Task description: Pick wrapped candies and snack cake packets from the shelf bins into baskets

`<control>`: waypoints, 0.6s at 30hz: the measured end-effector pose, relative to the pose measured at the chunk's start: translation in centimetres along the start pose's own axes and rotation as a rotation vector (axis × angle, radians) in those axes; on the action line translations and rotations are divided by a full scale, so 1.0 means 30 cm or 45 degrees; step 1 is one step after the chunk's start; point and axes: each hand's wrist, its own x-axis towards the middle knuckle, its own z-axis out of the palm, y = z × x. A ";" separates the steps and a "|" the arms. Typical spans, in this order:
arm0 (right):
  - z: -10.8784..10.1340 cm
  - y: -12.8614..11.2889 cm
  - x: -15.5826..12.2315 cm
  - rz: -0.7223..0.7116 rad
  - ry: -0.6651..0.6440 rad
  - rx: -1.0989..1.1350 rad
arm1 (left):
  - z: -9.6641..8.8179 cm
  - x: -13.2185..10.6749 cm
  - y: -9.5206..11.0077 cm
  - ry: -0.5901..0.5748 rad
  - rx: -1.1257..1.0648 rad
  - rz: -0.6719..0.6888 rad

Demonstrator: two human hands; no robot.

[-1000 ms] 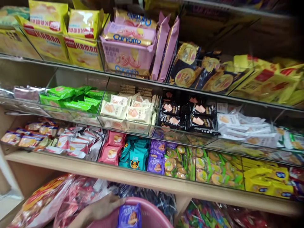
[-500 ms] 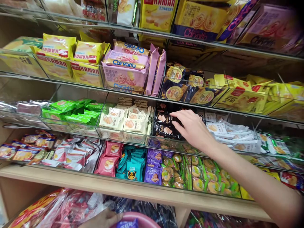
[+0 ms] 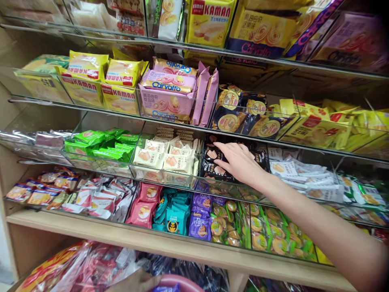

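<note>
I'm seeing the black packets [image 3: 210,155] lying beneath the fingers of my right hand [image 3: 240,163] and showing on both sides of it; its thumb and fingers are standing parted, and I'm not managing to tell whether the tips are touching wrappers. Those packets are filling a clear bin [image 3: 232,189], with cream packets [image 3: 178,162] sitting left and white packets [image 3: 304,174] lying right. Below, my left hand [image 3: 138,280] is showing beside the pink basin [image 3: 187,280], its grip unclear; a purple packet [image 3: 166,288] is lying inside.
</note>
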 end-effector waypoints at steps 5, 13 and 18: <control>0.004 0.009 -0.001 0.002 0.029 -0.028 | 0.003 0.010 -0.023 0.015 -0.005 -0.011; 0.001 0.015 -0.003 0.010 0.068 -0.088 | -0.001 0.001 0.001 0.005 0.014 -0.006; 0.003 0.018 -0.009 -0.043 0.066 -0.074 | -0.005 -0.006 0.026 -0.008 0.037 -0.007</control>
